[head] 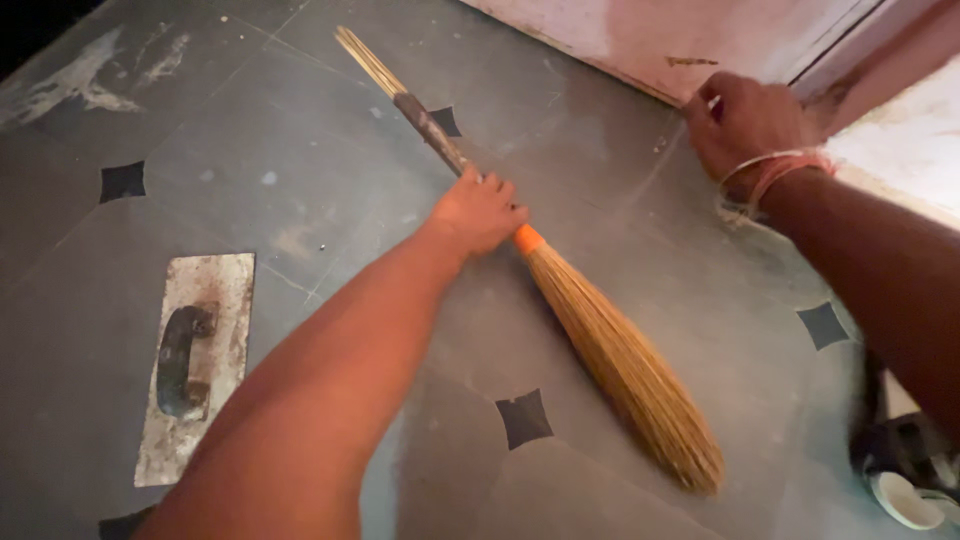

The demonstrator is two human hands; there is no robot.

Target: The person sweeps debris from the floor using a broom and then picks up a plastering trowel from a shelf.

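— What have you got hold of there?

— My left hand point(482, 208) is wrapped around the neck of a long straw broom with an orange band point(565, 300), just above that band. The broom lies slanted across the dark grey tiled floor point(330, 150), its bound stick end pointing away from me and its golden bristles fanned out toward the lower right.

— And the other hand?

— My right hand point(745, 125) is curled up against the pale, stained wall base point(640, 40) at the top of the view, thin bracelets on the wrist. I cannot tell whether it grips anything; the fingers are folded in and hide what is under them.

— Anything lying around you?

— To my left, well apart from the broom, a flat rectangular metal plastering trowel with a dark handle point(195, 365) rests on the floor, smeared with dried mortar. Low on the right, near my right forearm, there is a dark object with a small white round piece point(905, 495) beside it, too dim to identify. Nothing lies between my left hand and the broom's bristles; the floor there shows only its black diamond inlays point(524, 417).
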